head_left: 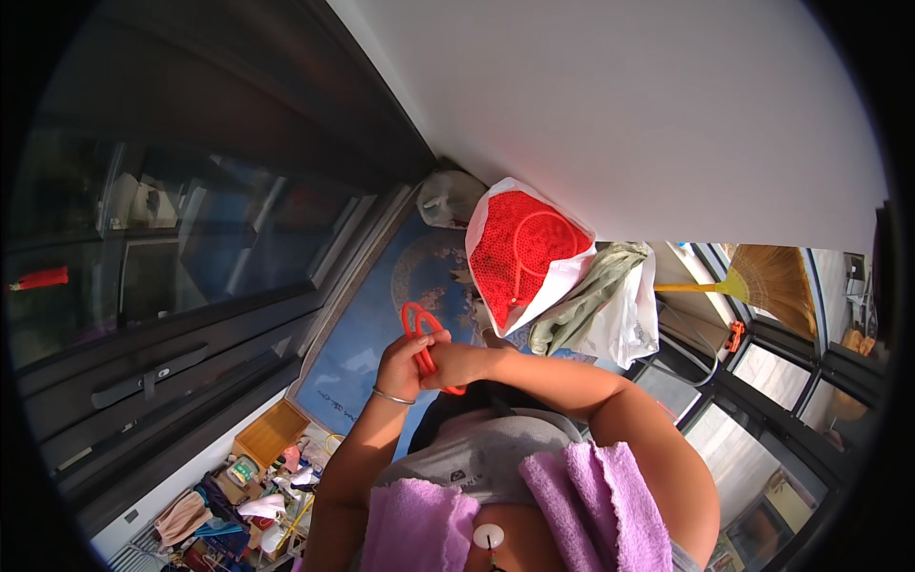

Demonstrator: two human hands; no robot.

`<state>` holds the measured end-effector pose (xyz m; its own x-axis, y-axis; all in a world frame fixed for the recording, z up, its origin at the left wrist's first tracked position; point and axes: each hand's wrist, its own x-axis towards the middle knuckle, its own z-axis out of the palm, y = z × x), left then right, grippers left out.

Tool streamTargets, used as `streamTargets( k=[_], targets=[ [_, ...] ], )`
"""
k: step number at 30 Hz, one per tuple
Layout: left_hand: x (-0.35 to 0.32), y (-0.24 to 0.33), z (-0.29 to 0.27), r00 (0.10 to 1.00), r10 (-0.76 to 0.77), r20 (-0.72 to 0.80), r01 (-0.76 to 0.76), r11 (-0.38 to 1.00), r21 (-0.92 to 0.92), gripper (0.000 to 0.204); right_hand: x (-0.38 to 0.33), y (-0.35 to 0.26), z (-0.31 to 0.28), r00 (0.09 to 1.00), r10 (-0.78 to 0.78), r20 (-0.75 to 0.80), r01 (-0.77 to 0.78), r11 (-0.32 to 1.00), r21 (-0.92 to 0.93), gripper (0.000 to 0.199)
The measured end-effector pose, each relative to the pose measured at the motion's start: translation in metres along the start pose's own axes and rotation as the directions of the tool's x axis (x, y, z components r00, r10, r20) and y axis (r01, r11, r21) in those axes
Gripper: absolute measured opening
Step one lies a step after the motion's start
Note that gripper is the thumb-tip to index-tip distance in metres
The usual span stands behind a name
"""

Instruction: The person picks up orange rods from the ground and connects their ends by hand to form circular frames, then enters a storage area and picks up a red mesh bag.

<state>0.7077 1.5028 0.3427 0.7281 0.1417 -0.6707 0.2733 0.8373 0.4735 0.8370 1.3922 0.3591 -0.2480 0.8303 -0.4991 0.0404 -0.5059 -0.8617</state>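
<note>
My left hand (400, 370) and my right hand (459, 366) meet in front of my chest, fingers closed. Between them is a red looped band (408, 315), smooth like thick cord or thin tubing; its exact kind cannot be told. Its loops stick up above my fingers and show again below my right hand. Beyond my hands, red mesh (500, 243) with a round red loop on it fills a white bag (550, 291). Grey-green cloth (583, 303) lies over another white plastic bag (624, 329) to the right.
A blue patterned mat (348, 372) covers the floor. Dark window frames (162, 372) run along the left, with a wooden box (271, 434) and piled household things (238, 505) below. A straw broom (772, 286) is at right. A purple towel (419, 524) hangs over my shoulders.
</note>
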Motion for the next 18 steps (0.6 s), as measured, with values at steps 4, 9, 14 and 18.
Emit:
streamTargets(
  k=[4, 9, 14, 18],
  targets=[
    [-0.014, 0.018, -0.005, 0.99, 0.06, -0.125, -0.093, 0.956, -0.279, 0.014, -0.029, 0.036, -0.023, 0.942, -0.275, -0.194, 0.303, 0.943, 0.137, 0.038],
    [-0.039, 0.019, -0.026, 0.995, 0.102, 0.015, -0.093, 0.949, -0.302, 0.016, -0.056, 0.156, -0.094, 0.515, 0.392, -0.762, 0.399, 0.678, 0.618, 0.012],
    [-0.041, 0.008, -0.032, 0.997, 0.033, 0.077, -0.007, 0.947, -0.321, 0.027, -0.005, 0.276, -0.109, 0.354, -0.006, -0.935, -0.407, 0.9, -0.16, 0.015],
    [-0.048, 0.002, -0.028, 0.999, -0.033, 0.038, 0.042, 0.966, -0.257, 0.031, 0.032, 0.292, -0.113, 0.403, 0.289, -0.869, -0.741, 0.661, -0.124, 0.015]
  ],
)
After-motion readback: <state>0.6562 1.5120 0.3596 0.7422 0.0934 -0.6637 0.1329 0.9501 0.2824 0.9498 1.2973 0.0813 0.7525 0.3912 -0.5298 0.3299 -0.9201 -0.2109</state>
